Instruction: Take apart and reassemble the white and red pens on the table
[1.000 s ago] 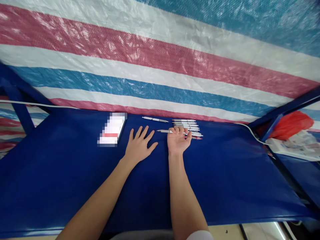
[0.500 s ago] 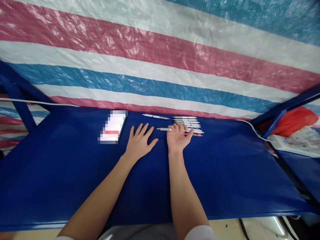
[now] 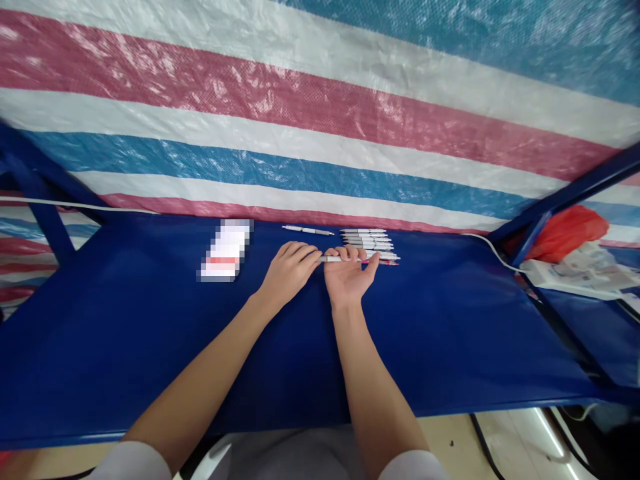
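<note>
While your right hand cupped a pen in curled fingers, your left hand closed on its left end, both low over the surface, just in front of the row of pens. A hard tug might have slipped the pen from either grip, and your right knuckles, so close, might have scattered that row
</note>
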Demonstrator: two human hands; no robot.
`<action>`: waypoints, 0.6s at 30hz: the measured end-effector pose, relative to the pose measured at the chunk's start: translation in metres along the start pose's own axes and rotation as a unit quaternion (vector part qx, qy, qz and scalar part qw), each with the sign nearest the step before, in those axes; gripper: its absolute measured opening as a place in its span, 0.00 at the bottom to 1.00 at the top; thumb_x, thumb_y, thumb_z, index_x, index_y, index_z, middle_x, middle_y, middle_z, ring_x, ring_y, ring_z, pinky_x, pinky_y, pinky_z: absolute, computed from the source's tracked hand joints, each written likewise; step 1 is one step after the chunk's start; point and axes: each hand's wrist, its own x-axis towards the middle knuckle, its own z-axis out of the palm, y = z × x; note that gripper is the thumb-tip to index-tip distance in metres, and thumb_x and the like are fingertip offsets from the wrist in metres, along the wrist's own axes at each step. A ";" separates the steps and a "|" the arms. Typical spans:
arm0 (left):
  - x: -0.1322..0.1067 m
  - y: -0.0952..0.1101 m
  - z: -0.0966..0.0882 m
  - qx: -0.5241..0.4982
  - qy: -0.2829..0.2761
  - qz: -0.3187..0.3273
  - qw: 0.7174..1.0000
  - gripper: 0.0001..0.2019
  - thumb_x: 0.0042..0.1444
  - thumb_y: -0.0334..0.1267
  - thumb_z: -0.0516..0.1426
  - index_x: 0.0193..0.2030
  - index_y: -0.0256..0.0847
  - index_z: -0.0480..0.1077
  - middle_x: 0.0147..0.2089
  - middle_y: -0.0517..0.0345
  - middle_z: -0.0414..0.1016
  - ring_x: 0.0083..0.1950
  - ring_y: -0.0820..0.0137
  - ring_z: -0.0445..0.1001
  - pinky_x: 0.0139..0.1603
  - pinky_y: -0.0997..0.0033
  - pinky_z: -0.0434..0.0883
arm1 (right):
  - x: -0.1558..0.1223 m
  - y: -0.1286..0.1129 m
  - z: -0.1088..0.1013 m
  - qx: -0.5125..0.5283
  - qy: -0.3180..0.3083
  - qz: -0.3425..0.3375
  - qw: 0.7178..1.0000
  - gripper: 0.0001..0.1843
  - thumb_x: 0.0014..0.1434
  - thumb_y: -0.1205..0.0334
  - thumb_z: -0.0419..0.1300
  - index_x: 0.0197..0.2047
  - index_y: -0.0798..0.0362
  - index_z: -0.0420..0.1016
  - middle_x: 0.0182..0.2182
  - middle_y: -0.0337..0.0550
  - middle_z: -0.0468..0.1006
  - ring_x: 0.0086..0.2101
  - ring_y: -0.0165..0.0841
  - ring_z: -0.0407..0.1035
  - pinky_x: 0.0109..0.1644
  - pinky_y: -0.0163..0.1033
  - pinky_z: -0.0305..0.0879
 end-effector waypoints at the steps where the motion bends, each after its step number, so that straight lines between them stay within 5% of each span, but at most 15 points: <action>1: 0.000 0.000 -0.001 -0.005 0.001 0.001 1.000 0.13 0.66 0.36 0.48 0.49 0.41 0.73 0.48 0.51 0.77 0.52 0.61 0.72 0.57 0.56 0.66 | -0.001 -0.003 0.000 -0.010 0.004 0.003 1.000 0.21 0.63 0.45 0.47 0.25 0.49 0.57 0.21 0.30 0.58 0.24 0.28 0.59 0.36 0.41 0.64; 5: -0.005 0.001 -0.008 -0.011 -0.008 -0.008 1.000 0.12 0.66 0.37 0.49 0.45 0.40 0.74 0.43 0.51 0.78 0.47 0.63 0.73 0.54 0.58 0.68 | 0.000 -0.020 -0.004 -0.085 0.049 0.030 0.995 0.12 0.61 0.51 0.52 0.31 0.47 0.67 0.27 0.33 0.71 0.32 0.29 0.69 0.44 0.44 0.67; 8: -0.011 -0.002 -0.014 -0.006 -0.018 -0.017 1.000 0.12 0.65 0.38 0.50 0.44 0.40 0.75 0.43 0.52 0.78 0.47 0.63 0.74 0.53 0.59 0.68 | 0.000 -0.029 -0.009 -0.209 0.103 -0.029 0.972 0.13 0.60 0.48 0.53 0.37 0.47 0.73 0.35 0.37 0.77 0.40 0.32 0.73 0.52 0.47 0.66; 10: -0.014 -0.005 -0.017 -0.001 -0.024 -0.022 0.999 0.12 0.65 0.38 0.50 0.44 0.40 0.75 0.43 0.52 0.79 0.47 0.63 0.74 0.53 0.59 0.68 | -0.004 -0.032 -0.011 -0.342 0.090 -0.096 0.930 0.15 0.60 0.49 0.53 0.41 0.48 0.76 0.42 0.41 0.78 0.47 0.35 0.72 0.57 0.50 0.63; 12: -0.016 -0.007 -0.019 0.007 -0.031 -0.021 0.999 0.12 0.65 0.38 0.50 0.44 0.40 0.75 0.43 0.52 0.79 0.47 0.63 0.74 0.53 0.59 0.68 | -0.010 -0.032 -0.012 -0.508 0.006 -0.172 0.844 0.14 0.60 0.54 0.56 0.44 0.48 0.77 0.46 0.44 0.78 0.52 0.38 0.70 0.60 0.52 0.60; 16: -0.019 -0.007 -0.022 0.023 -0.039 -0.012 0.999 0.13 0.65 0.38 0.50 0.45 0.40 0.76 0.44 0.53 0.79 0.48 0.62 0.73 0.53 0.59 0.67 | -0.022 -0.030 -0.015 -0.735 -0.267 -0.280 0.557 0.15 0.61 0.65 0.56 0.50 0.46 0.75 0.50 0.43 0.78 0.57 0.40 0.66 0.64 0.55 0.55; 18: -0.020 -0.006 -0.023 0.028 -0.041 -0.012 0.999 0.13 0.65 0.38 0.50 0.45 0.40 0.76 0.45 0.53 0.79 0.48 0.61 0.73 0.53 0.59 0.67 | -0.025 -0.029 -0.018 -0.768 -0.348 -0.292 0.452 0.19 0.61 0.70 0.54 0.53 0.46 0.73 0.51 0.42 0.77 0.58 0.39 0.65 0.65 0.55 0.53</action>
